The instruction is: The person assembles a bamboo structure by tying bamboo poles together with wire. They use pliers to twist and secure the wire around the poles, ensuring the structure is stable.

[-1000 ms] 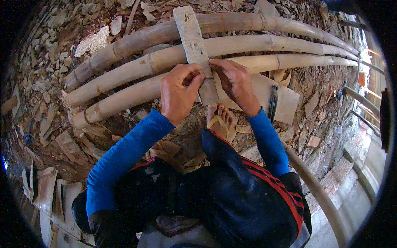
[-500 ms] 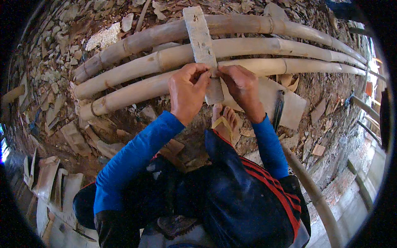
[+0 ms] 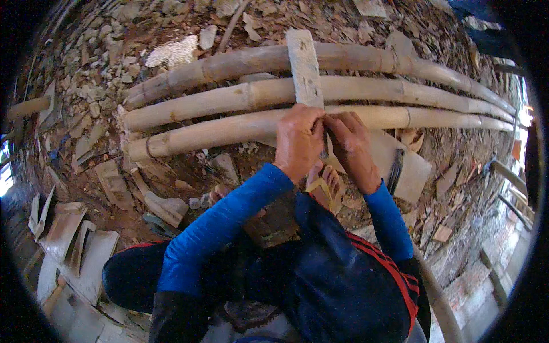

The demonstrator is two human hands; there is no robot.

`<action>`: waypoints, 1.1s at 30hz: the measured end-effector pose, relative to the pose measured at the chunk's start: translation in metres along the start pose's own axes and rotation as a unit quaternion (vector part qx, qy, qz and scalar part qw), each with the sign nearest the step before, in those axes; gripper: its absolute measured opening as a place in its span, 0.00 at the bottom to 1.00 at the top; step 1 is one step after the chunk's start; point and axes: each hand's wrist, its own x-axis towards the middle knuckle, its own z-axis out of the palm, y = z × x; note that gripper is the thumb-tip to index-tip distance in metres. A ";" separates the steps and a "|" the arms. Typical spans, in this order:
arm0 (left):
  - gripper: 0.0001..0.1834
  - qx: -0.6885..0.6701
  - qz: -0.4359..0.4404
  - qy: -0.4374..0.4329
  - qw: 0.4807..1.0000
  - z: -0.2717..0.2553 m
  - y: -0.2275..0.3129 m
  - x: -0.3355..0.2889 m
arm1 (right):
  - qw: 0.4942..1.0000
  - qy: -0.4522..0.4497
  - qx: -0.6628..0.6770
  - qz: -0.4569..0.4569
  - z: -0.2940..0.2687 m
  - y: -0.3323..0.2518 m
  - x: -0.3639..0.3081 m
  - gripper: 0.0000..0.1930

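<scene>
We see the board (image 3: 307, 71) in the upper middle of the frame, lying across three bamboo poles. Its long axis runs nearly up and down the picture, roughly square to the poles, its lower end tipped a little to the right. From the grip, most of the board stretches away toward the top of the frame; only a sliver of its lower part shows between the hands.

The left hand (image 3: 300, 138) is the nearer one, covering the board's lower stretch, while the right hand (image 3: 353, 143) sits just beside its right edge. On both, we see bent fingers, with the tips of the two hands drawn close together; we cannot tell whether either pinches something small or simply presses on the board.

Farther out, we find the top pole (image 3: 246, 62), the middle pole (image 3: 214, 104) and the near pole (image 3: 206, 134) bowing from left to right. A sandalled foot (image 3: 328, 186) stands below the hands, and a pale sheet (image 3: 416, 178) lies right of centre, a black object (image 3: 397, 164) beside it.
</scene>
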 end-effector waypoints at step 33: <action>0.18 -0.062 -0.084 0.220 0.970 0.062 -0.001 -0.050 | 0.893 -0.344 -0.171 -0.235 -0.056 0.032 0.055 0.13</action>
